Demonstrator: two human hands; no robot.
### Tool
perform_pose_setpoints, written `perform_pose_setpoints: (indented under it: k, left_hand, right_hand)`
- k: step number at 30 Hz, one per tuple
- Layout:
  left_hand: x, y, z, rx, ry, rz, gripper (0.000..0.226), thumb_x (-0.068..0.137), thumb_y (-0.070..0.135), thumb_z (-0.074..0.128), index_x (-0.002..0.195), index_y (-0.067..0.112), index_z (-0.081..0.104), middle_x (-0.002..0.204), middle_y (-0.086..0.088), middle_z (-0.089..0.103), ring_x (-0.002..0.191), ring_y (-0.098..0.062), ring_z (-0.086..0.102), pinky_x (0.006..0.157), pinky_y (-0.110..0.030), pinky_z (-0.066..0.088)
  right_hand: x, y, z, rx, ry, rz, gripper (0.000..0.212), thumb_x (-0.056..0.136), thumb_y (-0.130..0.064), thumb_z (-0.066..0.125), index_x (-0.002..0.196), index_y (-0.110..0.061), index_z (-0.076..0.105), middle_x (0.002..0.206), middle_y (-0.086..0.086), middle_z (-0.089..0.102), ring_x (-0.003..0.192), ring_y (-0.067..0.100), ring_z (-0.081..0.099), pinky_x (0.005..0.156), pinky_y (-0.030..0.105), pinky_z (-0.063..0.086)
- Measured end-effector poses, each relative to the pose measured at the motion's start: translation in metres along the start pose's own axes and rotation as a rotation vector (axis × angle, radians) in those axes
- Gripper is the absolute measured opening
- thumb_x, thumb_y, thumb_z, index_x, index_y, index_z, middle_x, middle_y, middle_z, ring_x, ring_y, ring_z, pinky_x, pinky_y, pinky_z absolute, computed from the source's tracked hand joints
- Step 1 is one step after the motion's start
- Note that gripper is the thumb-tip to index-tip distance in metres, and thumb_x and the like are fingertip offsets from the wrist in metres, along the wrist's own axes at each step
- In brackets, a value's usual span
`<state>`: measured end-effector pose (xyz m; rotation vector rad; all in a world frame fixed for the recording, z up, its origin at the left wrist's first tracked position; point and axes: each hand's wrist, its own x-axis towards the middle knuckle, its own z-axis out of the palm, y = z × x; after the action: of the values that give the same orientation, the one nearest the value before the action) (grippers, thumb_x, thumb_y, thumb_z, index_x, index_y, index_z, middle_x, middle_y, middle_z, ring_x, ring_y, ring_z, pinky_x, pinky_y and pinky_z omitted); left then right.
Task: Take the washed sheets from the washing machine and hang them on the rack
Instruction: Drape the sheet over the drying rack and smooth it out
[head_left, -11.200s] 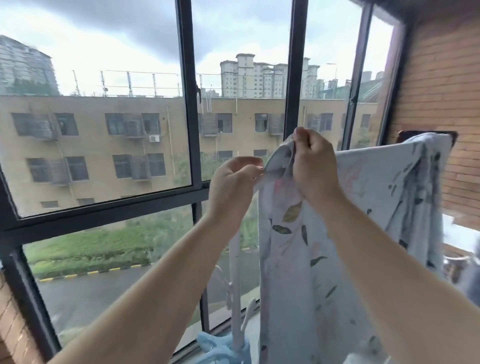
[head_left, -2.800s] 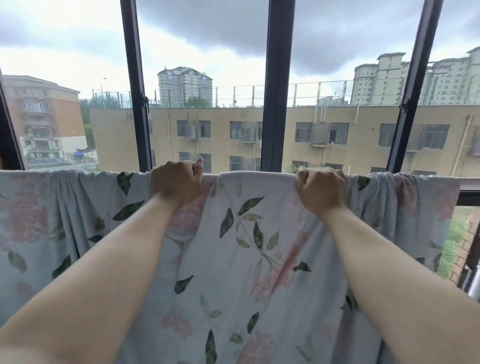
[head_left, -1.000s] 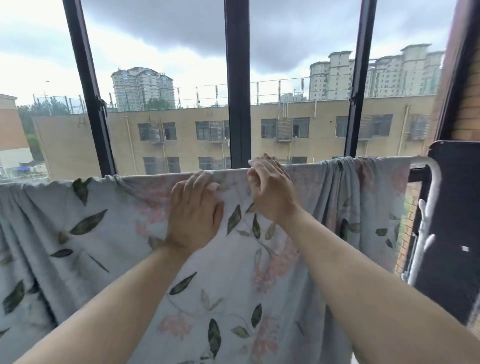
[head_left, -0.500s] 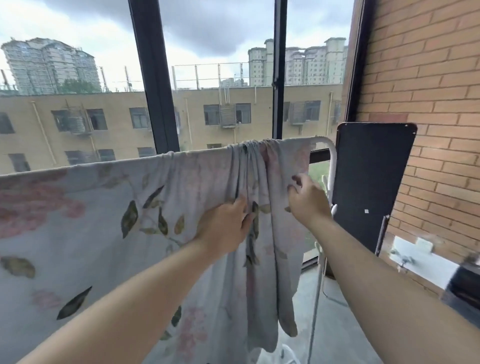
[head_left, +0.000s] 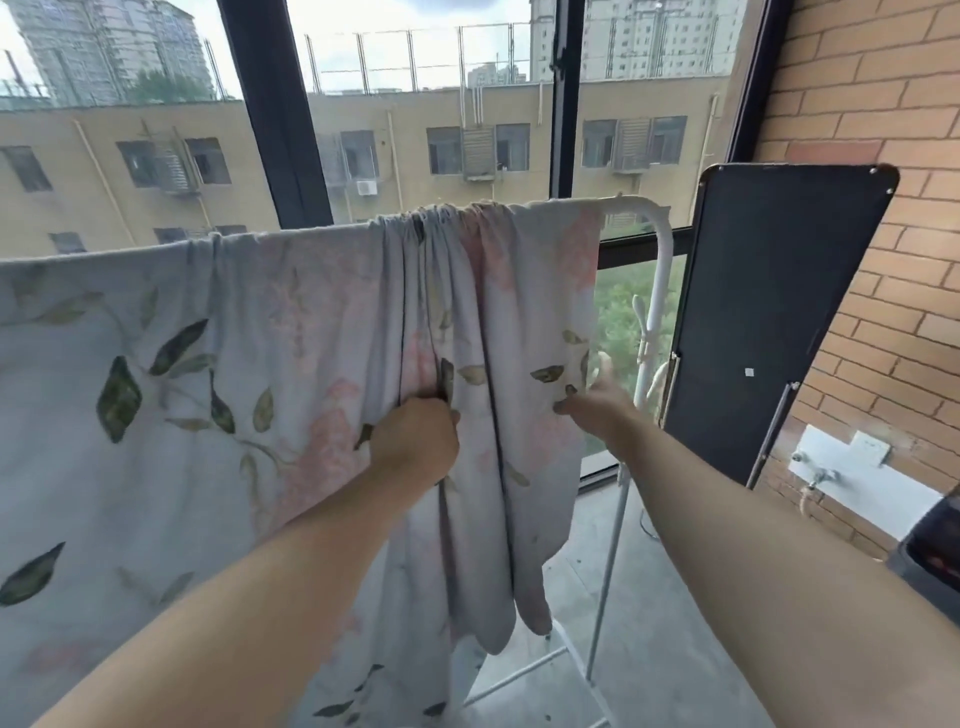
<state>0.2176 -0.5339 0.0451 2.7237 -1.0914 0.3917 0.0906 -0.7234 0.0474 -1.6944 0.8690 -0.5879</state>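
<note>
Beside black-framed windows (head_left: 275, 104), a pale leaf-printed sheet (head_left: 285, 338) draped over a white tubular rack (head_left: 662, 244) is gripped at its folds by the left hand (head_left: 415, 441) and pinched at its edge by the right hand (head_left: 597, 410), likely for spreading.

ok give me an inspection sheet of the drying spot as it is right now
surface: grey floor; legs of the white rack stand on it.
job's things: floral sheet draped over the rack's top bar, bunched in folds near the right end.
clutter: black panel leaning by the brick wall; tap low on that wall; dark container, cut off at the right edge.
hands: left hand grips a fold of the sheet; right hand holds the sheet's right edge.
cables: nothing seen.
surroundings: dark-framed window; beige building outside.
</note>
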Motion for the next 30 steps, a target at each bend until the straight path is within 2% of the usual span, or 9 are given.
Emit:
perform_pose_setpoints:
  k: [2,4,5,8,13,17,22,27,30]
  left_hand:
    - [0.007,-0.004,0.004,0.019,0.0,0.019,0.039,0.107,0.037,0.039,0.098,0.013,0.069,0.103,-0.009,0.072,0.093,-0.028,0.069,0.064,-0.028,0.039]
    - [0.016,-0.011,0.011,0.067,-0.006,0.042,0.037,0.107,0.034,0.039,0.096,0.014,0.067,0.101,-0.007,0.071,0.09,-0.027,0.069,0.064,-0.028,0.039]
    - [0.02,-0.015,0.014,0.103,-0.003,0.05,0.035,0.107,0.033,0.039,0.096,0.014,0.067,0.101,-0.007,0.071,0.089,-0.028,0.069,0.064,-0.029,0.04]
    - [0.029,-0.026,0.024,0.209,-0.002,0.06,0.029,0.105,0.028,0.045,0.097,0.013,0.069,0.098,-0.008,0.072,0.087,-0.029,0.071,0.067,-0.033,0.047]
    - [0.046,-0.037,0.056,0.321,-0.055,0.068,0.024,0.103,0.022,0.048,0.108,0.014,0.07,0.106,-0.007,0.073,0.095,-0.026,0.072,0.07,-0.031,0.049]
    - [0.047,-0.039,0.091,0.364,-0.1,0.111,0.026,0.1,0.015,0.045,0.105,0.017,0.07,0.107,-0.002,0.073,0.097,-0.022,0.071,0.069,-0.03,0.044]
    - [0.041,-0.035,0.136,0.403,-0.192,0.06,0.024,0.097,0.012,0.047,0.101,0.018,0.07,0.103,0.001,0.073,0.095,-0.02,0.071,0.067,-0.03,0.044]
    - [0.018,-0.02,0.182,0.395,-0.362,-0.154,0.027,0.097,0.012,0.052,0.116,0.017,0.071,0.119,-0.001,0.071,0.114,-0.025,0.066,0.087,-0.037,0.054]
    - [-0.013,-0.001,0.213,0.373,-0.407,-0.259,0.028,0.098,0.015,0.051,0.116,0.019,0.072,0.118,0.0,0.072,0.113,-0.021,0.067,0.089,-0.034,0.054]
  right_hand:
    - [0.01,0.004,0.009,0.055,-0.021,-0.044,0.083,0.078,0.004,0.07,0.149,-0.019,0.033,0.109,-0.001,0.063,0.106,0.028,0.062,0.074,0.036,0.053]
    - [0.016,0.01,0.021,-0.116,0.079,-0.119,0.028,0.087,-0.013,0.065,0.115,-0.011,0.063,0.095,0.008,0.069,0.098,0.036,0.066,0.072,0.036,0.05]
    - [0.017,0.017,0.026,-0.249,0.141,-0.152,0.017,0.094,-0.022,0.059,0.1,-0.007,0.067,0.088,0.012,0.068,0.093,0.037,0.066,0.07,0.036,0.047]
    - [0.012,0.046,0.034,-0.488,0.204,-0.159,0.039,0.105,-0.038,0.041,0.092,-0.01,0.065,0.09,0.015,0.067,0.092,0.037,0.064,0.07,0.037,0.043]
    - [0.02,0.094,0.04,-0.71,0.252,-0.055,0.036,0.105,-0.036,0.034,0.106,-0.017,0.065,0.105,0.013,0.069,0.109,0.037,0.06,0.088,0.044,0.048]
    - [0.028,0.122,0.041,-0.754,0.181,0.123,0.036,0.106,-0.031,0.032,0.109,-0.018,0.065,0.11,0.009,0.066,0.11,0.033,0.061,0.083,0.04,0.043]
    - [0.039,0.166,0.034,-0.876,0.07,0.266,0.02,0.106,-0.025,0.039,0.095,-0.019,0.056,0.109,0.009,0.066,0.108,0.033,0.065,0.075,0.035,0.042]
    - [0.049,0.214,0.016,-0.929,-0.082,0.315,0.015,0.102,-0.021,0.042,0.096,-0.018,0.056,0.105,0.006,0.064,0.095,0.03,0.063,0.073,0.035,0.046]
    - [0.054,0.236,-0.005,-0.94,-0.216,0.312,0.022,0.101,-0.021,0.041,0.101,-0.014,0.061,0.1,0.006,0.061,0.09,0.031,0.064,0.078,0.038,0.055]
